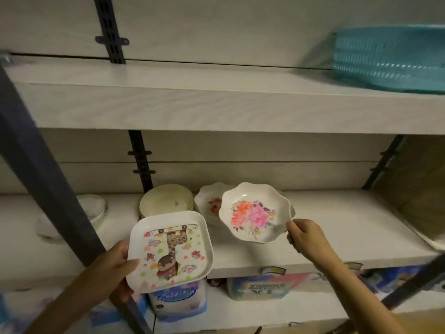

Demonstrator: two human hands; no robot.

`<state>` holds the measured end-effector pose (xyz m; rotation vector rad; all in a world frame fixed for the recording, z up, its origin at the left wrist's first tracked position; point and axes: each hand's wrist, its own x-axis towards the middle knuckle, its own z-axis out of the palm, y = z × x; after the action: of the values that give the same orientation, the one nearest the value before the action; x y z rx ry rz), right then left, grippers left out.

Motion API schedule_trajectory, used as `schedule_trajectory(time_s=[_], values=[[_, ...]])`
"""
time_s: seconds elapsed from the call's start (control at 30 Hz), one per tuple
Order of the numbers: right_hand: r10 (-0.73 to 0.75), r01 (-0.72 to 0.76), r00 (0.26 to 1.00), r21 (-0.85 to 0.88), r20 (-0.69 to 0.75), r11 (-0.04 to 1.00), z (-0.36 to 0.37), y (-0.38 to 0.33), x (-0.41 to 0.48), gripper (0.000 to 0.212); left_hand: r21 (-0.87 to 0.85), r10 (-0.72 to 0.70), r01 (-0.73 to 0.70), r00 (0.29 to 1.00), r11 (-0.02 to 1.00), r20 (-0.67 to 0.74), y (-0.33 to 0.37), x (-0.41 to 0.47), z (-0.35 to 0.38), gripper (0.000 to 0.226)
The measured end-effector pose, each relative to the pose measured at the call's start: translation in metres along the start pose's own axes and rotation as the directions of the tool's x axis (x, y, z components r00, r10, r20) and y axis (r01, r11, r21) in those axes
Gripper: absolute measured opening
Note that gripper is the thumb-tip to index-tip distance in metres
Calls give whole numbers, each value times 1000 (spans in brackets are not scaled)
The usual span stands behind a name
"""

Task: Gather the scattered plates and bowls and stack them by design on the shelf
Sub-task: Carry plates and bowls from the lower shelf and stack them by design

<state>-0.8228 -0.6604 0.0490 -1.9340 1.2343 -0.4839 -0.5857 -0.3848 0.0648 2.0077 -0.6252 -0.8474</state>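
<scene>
Partway, I judge: right hand (304,233) grip pinches floral plate (252,213) by its rim, right of cream stack (166,201), above matching pile (208,201). The left hand (115,266) grip clasps giraffe plate (171,251), before cream stack. The bowls (95,208) left of it are not yet sorted.

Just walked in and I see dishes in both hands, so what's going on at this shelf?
A person is sorting plates at the middle shelf. The left hand grips a square giraffe plate by its edge, in front of the shelf. The right hand pinches the rim of a scalloped flower plate, tilted, close to a similar flowered plate lying on the shelf. Round cream plates sit beside that one. Neither held plate is set down yet.
</scene>
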Motion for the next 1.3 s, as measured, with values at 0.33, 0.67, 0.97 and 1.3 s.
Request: schedule_trajectory(time_s=[0.33,0.67,0.97,1.3], values=[[-56,65,991,-76,120,995,59,-22,101,36,145,-127,151,979,978,-159,14,5,6,6],[130,-87,975,-226,182,970,114,-25,128,47,108,-191,211,967,971,-171,14,12,0,2],[87,30,953,-379,290,925,90,-11,116,57,114,-112,128,984,985,-137,15,32,14,13],[-29,267,884,-456,466,849,-12,32,85,30,150,-54,53,998,987,8,46,82,88,17]])
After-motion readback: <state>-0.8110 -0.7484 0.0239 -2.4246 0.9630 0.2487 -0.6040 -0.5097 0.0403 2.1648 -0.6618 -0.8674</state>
